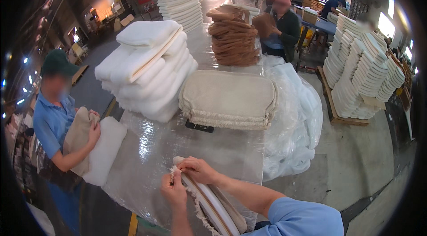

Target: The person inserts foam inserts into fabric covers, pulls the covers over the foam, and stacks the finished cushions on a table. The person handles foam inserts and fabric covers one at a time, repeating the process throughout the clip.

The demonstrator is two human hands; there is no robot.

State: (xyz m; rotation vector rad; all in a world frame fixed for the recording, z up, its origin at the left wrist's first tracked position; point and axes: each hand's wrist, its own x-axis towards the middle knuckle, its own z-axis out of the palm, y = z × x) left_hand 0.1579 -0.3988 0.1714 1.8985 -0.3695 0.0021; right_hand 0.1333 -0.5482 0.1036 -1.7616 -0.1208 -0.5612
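Low in the view, a beige fabric cushion cover (231, 213) with frayed edges lies on end, close to my body. White padding (218, 211) shows through its long opening, with a tan strip running along it. My left hand (174, 190) pinches the frayed edge near the far end of the opening. Right beside it, my right hand (199, 170) is closed on the cover's far corner. Beyond them, a stack of beige covers (229, 96) with frayed edges rests on the plastic-covered table (155, 156). A dark flat thing (199, 126) sticks out from under that stack.
White padding (147, 71) is piled at the table's left, brown covers (233, 36) farther back. Clear plastic wrapping (291, 120) bulges along the right edge. A co-worker (58, 116) at left handles a beige cover; another (282, 27) stands behind the brown pile. Pads fill a pallet (344, 118).
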